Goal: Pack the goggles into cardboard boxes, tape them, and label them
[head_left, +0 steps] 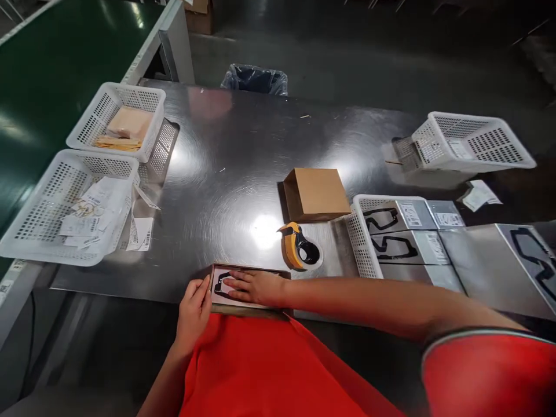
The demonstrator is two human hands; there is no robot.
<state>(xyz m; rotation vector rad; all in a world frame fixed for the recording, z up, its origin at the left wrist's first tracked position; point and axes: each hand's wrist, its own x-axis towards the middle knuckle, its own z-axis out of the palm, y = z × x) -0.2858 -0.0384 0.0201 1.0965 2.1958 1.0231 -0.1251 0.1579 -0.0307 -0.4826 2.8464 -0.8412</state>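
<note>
An open cardboard box [252,310] lies at the table's front edge, against the red shirt. Inside it is a pale printed box [220,295] with a black pattern on top. My left hand [194,307] grips the cardboard box at its left end, thumb and fingers closed on the wall. Palm down, my right hand [256,288] rests flat on the printed box with its fingers spread, covering much of it. Beyond my right forearm sits a yellow and black tape dispenser [299,248]. A brown cardboard box [322,192] stands behind the dispenser.
At the right, a white basket [364,249] holds several grey printed boxes [396,248]; another basket [475,142] stands behind. Two baskets at the left hold envelopes [130,123] and paper labels [93,214]. A green conveyor [56,69] runs past the metal table [208,202]. Behind is a lined bin [254,79].
</note>
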